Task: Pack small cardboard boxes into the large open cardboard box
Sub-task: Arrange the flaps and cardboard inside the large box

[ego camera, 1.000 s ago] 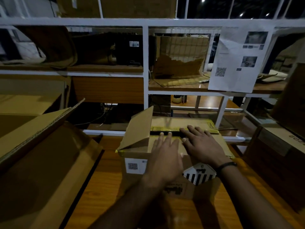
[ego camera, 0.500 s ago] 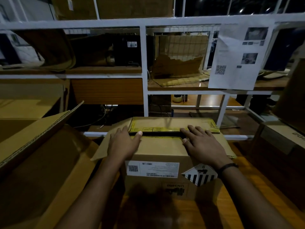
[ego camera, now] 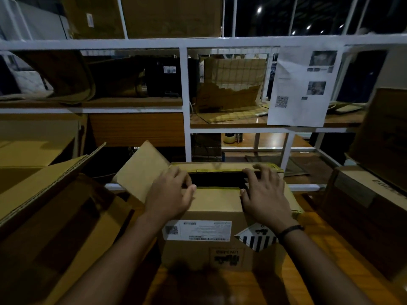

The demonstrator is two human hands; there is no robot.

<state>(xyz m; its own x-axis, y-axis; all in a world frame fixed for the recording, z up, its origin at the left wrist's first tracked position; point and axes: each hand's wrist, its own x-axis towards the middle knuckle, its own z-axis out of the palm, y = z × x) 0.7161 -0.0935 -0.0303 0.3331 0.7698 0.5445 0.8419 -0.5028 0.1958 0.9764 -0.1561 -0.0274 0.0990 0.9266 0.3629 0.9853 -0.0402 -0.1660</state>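
The small cardboard box (ego camera: 204, 230) is unpacked; your left hand (ego camera: 169, 194) and right hand (ego camera: 264, 194) press flat on its flaps, large open cardboard box (ego camera: 55, 216) alongside.

small brown cardboard box (ego camera: 204, 245) sits upright on the wooden table, white shipping label and a striped hazard diamond on its near face. top partly open, a dark gap showing between flaps, left flap angled up. large open cardboard box (ego camera: 50, 219) lies tipped at left.

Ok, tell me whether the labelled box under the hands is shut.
Not shut: a dark gap shows between the labelled box's top flaps, and its left flap stands raised.
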